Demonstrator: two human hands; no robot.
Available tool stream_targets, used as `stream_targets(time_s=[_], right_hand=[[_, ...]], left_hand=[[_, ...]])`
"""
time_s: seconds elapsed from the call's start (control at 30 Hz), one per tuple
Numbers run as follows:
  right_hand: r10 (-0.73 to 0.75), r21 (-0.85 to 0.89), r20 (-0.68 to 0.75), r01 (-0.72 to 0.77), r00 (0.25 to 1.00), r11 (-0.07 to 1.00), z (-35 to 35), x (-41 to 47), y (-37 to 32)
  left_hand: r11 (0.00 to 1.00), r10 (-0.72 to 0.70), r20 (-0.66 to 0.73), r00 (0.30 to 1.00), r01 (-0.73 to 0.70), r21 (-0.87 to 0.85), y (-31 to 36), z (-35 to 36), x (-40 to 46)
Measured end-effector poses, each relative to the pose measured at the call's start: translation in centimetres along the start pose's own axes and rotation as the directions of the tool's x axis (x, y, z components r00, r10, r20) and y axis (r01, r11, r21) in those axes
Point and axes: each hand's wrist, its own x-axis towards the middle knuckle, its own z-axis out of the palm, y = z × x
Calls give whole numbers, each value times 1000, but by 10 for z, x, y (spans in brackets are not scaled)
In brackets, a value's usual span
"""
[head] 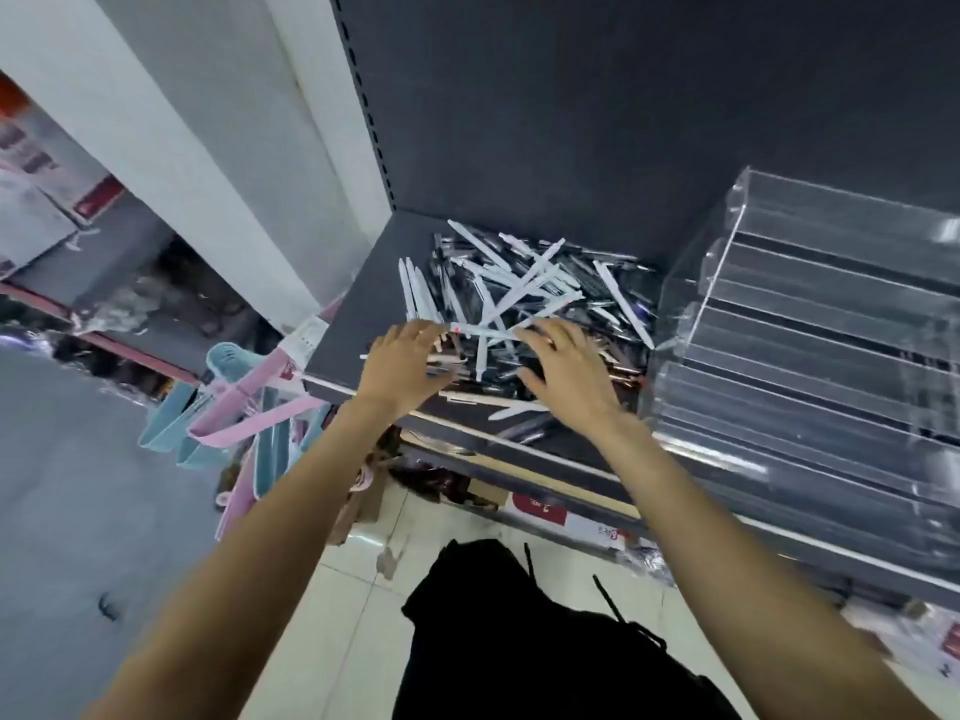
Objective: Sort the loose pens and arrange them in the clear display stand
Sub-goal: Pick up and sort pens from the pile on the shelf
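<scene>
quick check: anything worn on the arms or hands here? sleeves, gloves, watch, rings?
Both forearms are bare as far as the view shows: no sleeves, gloves, watch or wristband. The left hand shows no jewellery. The right hand may have a thin ring on one finger, but blur makes that unsure. No markings visible. Dark clothing shows below, between the arms.

Dark grey shelf (353,304) at centre, backed by a dark panel (623,96) toward twelve o'clock, with a slotted upright (363,96) along its left edge. White pillar (171,122) at ten o'clock. Pink and blue hangers (234,407) at nine. Pale glossy floor tiles (353,589) at six, grey floor (62,485) toward eight.
</scene>
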Motion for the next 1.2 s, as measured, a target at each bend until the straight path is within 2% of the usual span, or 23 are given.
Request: stream_targets(time_s=[0.1,0.3,0.37,0.43,0.47,0.53,0.6,0.7,0.8,0.9,1.03,1.1,1.2], right_hand=[[-11,-58,-15,11,1000,998,5,28,-7],[3,-110,82,6,997,994,3,47,-11],[30,-109,98,-20,995,994,1,42,-8],[63,-63,27,-61,998,996,0,36,-5],[78,-38,-37,-79,996,996,0,34,-6],[107,-2,-110,-108,988,994,2,35,-15],[100,6,-101,-100,990,995,5,42,-30],[72,-27,3,-71,997,997,7,55,-48],[96,-44,74,-93,993,995,9,62,-53],[159,-48,82,-155,984,987,9,67,-55],[240,-143,67,-228,969,963,9,80,-66],[251,-144,32,-245,967,959,9,88,-74],[254,-165,30,-246,967,955,7,103,-79]], left_hand=[[993,79,-24,997,-81,-87,-11,2,9],[954,200,-118,973,-220,-203,-15,7,14],[948,112,-231,967,-174,-266,-17,3,16],[936,-83,-276,957,-21,-352,-27,-5,27],[924,-182,-246,952,80,-374,-34,-9,36],[895,-341,-101,935,290,-339,-43,-17,57],[877,-406,47,913,404,-260,-40,-22,73],[903,-361,109,926,377,-205,-27,-21,88],[893,-344,90,935,355,-277,-22,-18,93],[852,-347,104,932,360,-380,-25,-13,96],[801,-340,116,933,352,-485,-28,-5,97],[785,-330,101,938,332,-522,-29,-2,96],[708,-346,107,932,334,-623,-31,-3,92]])
